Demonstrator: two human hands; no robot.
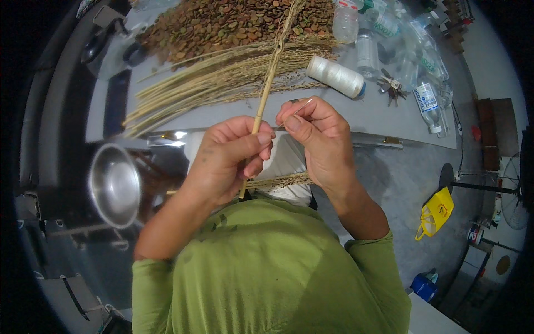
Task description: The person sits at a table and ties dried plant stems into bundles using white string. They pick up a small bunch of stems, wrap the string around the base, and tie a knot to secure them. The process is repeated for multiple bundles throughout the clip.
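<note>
My left hand (233, 156) grips a dried plant stalk (267, 89) between thumb and fingers. The stalk stands slantwise, its frayed seed-head end reaching over the table and its cut end below my palm. Close by on the right, my right hand (319, 140) pinches a thin shiny needle-like piece (303, 106) between thumb and forefinger. A fine strand seems to run from it towards my left fingertips; where it meets the stalk is hard to tell. A bundle of similar stalks (200, 85) lies on the table, near a spool of white thread (336, 76) on its side.
Flat brown and green seed-like discs (233, 25) are heaped on the table (388, 119). Several plastic bottles (369, 50) crowd its right side, near a bunch of keys (392, 87). A metal bowl (117, 185) stands left; more stalks (283, 180) cross my lap. A yellow bag (436, 212) is at right.
</note>
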